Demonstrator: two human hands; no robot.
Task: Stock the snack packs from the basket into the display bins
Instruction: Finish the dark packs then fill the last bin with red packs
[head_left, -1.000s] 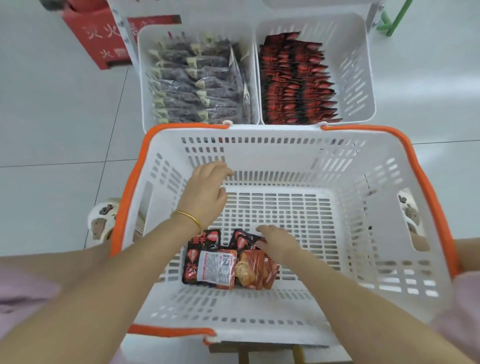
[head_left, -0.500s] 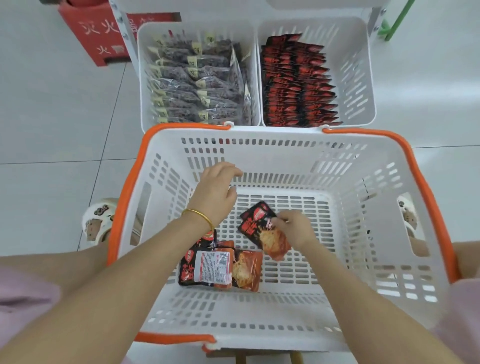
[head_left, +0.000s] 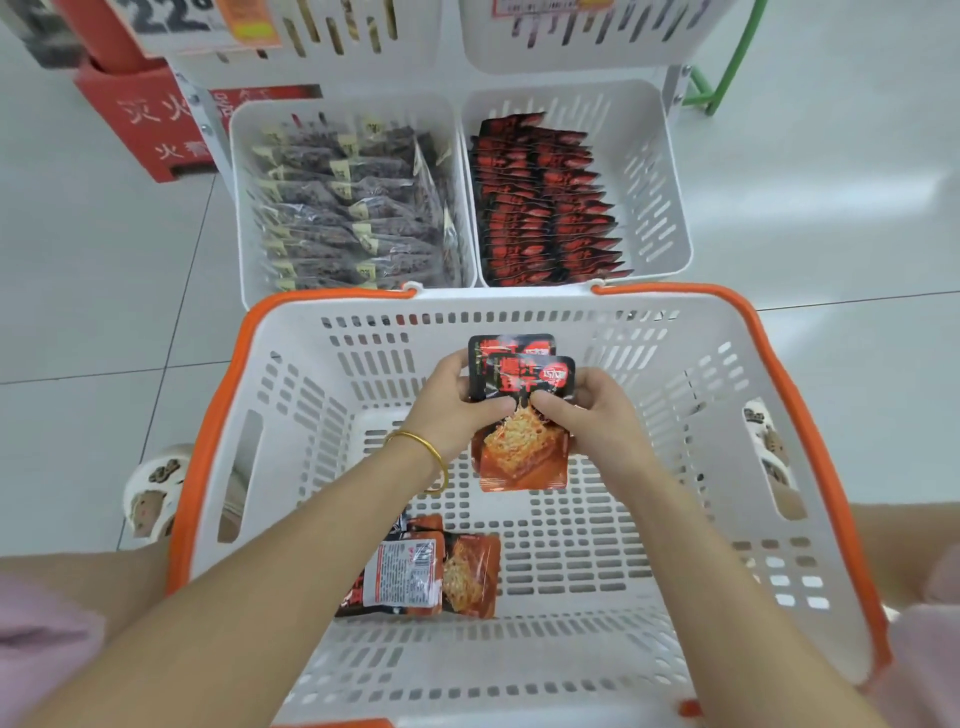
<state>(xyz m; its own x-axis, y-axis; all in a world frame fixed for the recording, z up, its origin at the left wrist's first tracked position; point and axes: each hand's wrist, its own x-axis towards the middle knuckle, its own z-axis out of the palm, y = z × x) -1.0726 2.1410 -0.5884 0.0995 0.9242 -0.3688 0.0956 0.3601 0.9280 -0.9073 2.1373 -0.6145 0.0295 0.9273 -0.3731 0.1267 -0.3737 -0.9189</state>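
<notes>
One basket (head_left: 291, 415) contains at least two loose packs (head_left: 405, 571); two held packs (head_left: 524, 452) are above its floor. Two stocked display bins (head_left: 241, 182) stand beyond it.

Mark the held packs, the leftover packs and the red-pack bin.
held packs (head_left: 523, 456): head view, orange front.
leftover packs (head_left: 403, 571): head view, white label.
red-pack bin (head_left: 655, 197): head view, right wall.

Shop, price sign (head_left: 171, 21), stocked display bins (head_left: 655, 182)

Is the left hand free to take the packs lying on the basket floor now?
Probably not yet: left hand and right hand both grip raised packs. Nothing covers the floor packs, though.
</notes>
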